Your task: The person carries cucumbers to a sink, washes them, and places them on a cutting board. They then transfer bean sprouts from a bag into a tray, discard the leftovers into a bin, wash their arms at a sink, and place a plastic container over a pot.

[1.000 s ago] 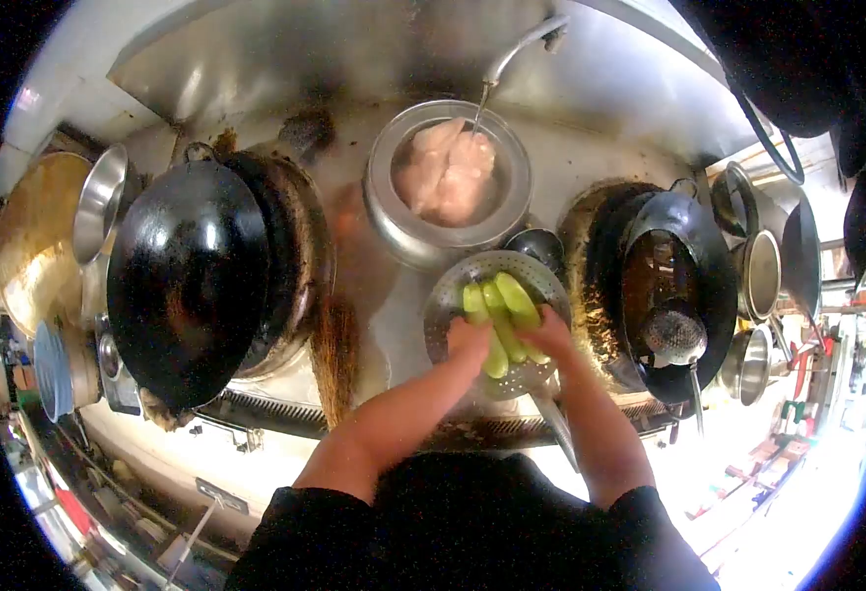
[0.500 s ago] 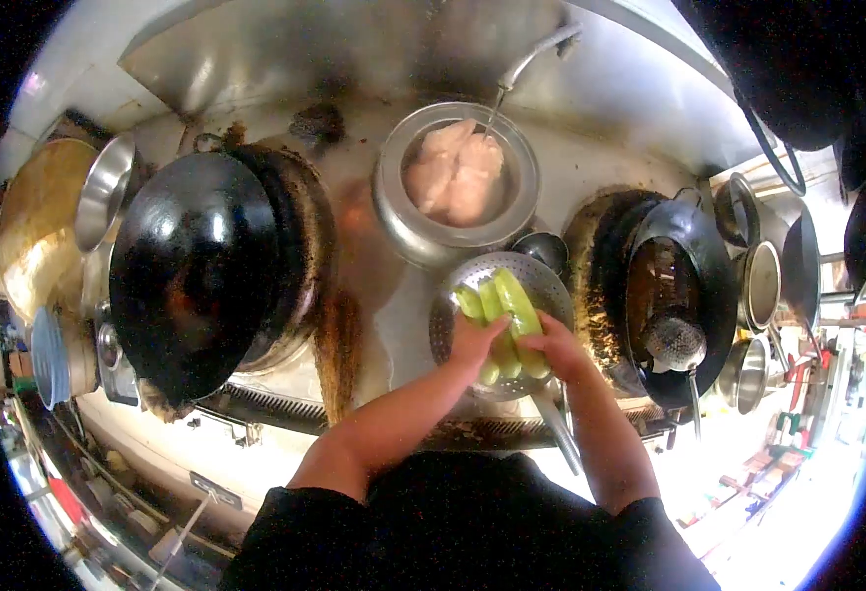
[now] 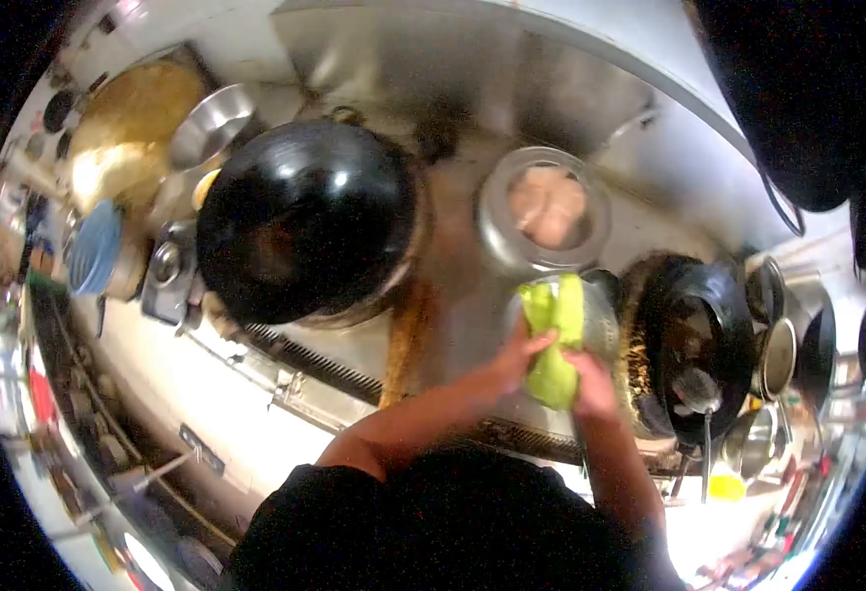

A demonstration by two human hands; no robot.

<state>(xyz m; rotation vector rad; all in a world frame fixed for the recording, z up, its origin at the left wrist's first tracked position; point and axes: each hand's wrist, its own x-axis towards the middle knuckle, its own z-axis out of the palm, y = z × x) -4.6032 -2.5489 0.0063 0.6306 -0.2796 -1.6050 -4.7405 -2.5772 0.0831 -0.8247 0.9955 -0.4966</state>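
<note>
Both of my hands grip a bundle of long light-green vegetable pieces [image 3: 557, 345]; motion blur hides their exact kind. My left hand [image 3: 520, 357] is closed around the left side, thumb across the front. On the opposite side, my right hand [image 3: 593, 384] is closed against the bundle. Partly covered behind them is a perforated strainer [image 3: 602, 327], blurred. Just beyond stands a round metal pot [image 3: 497, 238] with pale pink raw meat [image 3: 548, 205] in it.
A large black wok [image 3: 305, 222] sits on the left burner. To the right, another black wok [image 3: 738, 340] holds dark liquid and a perforated ladle [image 3: 696, 391]. Several pans hang or stand at far right. A steel bowl [image 3: 213, 126] and blue basket [image 3: 95, 248] are at left.
The view has swung left, so the stove items appear further right. My hands now squeeze the vegetable pieces closer together, and the bundle covers less of the strainer.
</note>
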